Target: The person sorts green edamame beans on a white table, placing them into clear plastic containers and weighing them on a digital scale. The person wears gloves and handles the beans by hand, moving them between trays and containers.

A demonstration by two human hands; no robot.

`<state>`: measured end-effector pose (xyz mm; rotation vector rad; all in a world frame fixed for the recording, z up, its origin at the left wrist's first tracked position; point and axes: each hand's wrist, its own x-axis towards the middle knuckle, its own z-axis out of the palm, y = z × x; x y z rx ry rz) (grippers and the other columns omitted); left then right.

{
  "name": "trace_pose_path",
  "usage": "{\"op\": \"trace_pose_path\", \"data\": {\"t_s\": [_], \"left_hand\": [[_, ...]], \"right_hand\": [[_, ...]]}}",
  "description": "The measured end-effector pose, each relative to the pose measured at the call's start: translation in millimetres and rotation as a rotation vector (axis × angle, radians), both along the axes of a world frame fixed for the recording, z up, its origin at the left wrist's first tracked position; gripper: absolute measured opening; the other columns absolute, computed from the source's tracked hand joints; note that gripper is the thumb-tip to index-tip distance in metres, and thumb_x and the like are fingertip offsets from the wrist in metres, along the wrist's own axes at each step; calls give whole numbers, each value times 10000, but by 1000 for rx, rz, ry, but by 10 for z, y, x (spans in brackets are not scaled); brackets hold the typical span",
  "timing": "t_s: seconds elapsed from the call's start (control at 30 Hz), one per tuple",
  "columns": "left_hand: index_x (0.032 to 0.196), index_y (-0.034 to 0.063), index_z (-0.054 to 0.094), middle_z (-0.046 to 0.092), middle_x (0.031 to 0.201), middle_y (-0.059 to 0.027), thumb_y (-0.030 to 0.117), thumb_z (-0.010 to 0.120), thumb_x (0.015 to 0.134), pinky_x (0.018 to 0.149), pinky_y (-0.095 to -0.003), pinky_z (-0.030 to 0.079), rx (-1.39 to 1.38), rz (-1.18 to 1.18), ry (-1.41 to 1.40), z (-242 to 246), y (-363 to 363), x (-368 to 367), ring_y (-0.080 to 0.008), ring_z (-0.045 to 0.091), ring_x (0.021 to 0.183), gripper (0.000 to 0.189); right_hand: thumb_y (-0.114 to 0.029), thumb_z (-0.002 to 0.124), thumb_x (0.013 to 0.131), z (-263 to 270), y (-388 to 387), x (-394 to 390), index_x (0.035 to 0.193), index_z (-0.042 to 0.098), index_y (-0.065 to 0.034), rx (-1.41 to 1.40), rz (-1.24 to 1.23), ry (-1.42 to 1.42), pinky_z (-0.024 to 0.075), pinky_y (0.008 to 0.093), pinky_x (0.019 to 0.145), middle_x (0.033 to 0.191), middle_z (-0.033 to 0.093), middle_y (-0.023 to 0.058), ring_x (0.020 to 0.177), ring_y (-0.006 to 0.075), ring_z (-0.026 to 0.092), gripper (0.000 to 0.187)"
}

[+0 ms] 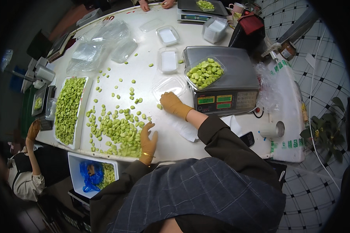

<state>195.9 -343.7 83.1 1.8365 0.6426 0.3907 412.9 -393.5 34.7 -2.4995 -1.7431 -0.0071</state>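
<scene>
Both my hands wear tan gloves. My left hand (148, 141) rests at the right edge of a loose pile of shelled broad beans (116, 131), thumb and fingers apart. My right hand (174, 104) is at the near edge of a clear plastic tray or lid (170, 86); its fingertips are bent down, and whether they grip anything is hidden. A single bean (159, 106) lies beside those fingers. Past the right hand, a clear tray filled with broad beans (205, 73) sits on the pan of a digital scale (226, 99).
Two clear trays with white liners (168, 60) stand beyond my right hand. A white foam box of beans (86, 102) is at left, near a co-worker's gloved hand (33, 130). A stack of trays (214, 30), a second scale (194, 17) and a phone (247, 139) are also around.
</scene>
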Motion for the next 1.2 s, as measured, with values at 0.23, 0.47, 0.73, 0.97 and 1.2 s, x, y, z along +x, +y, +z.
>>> {"op": "trace_pose_path", "data": {"t_s": [0.23,0.47,0.73,0.97,1.2], "left_hand": [[1291,19,304,329,1305,-139,17,511,814,959,-323,327,-245,510,-389,278,190,382,-221,348,1185,519],[1240,16,390,414,1238,-133,114,578,814,870,-306,443,-481,37,-109,465,-163,962,-215,503,1032,475],[1227,-13,299,516,993,-105,219,689,778,668,-319,537,-915,-34,-5,576,-725,1933,-174,568,800,638],[981,7,406,510,808,-94,183,677,786,610,-321,555,-1003,6,-28,533,-640,2187,-182,560,677,378],[819,59,433,525,721,-52,104,669,758,576,-299,517,-918,-162,99,502,-502,2010,-163,558,649,248]], "right_hand": [[-166,591,664,1110,-261,-426,697,512,-54,539,230,77,440,344,616,729,505,87,708,248,519,141],[-128,596,693,2040,-1147,472,732,534,-45,132,66,-289,439,350,652,765,527,88,754,249,534,111],[-306,651,710,1847,-1501,1098,878,617,-57,270,46,175,450,398,771,879,600,140,887,317,561,302],[-277,530,826,1180,-1343,1935,941,650,-57,319,-575,298,451,401,759,926,628,177,873,348,585,275],[-284,621,814,1045,-1701,1733,864,607,20,609,-739,996,406,224,534,700,580,33,611,83,509,308]]}}
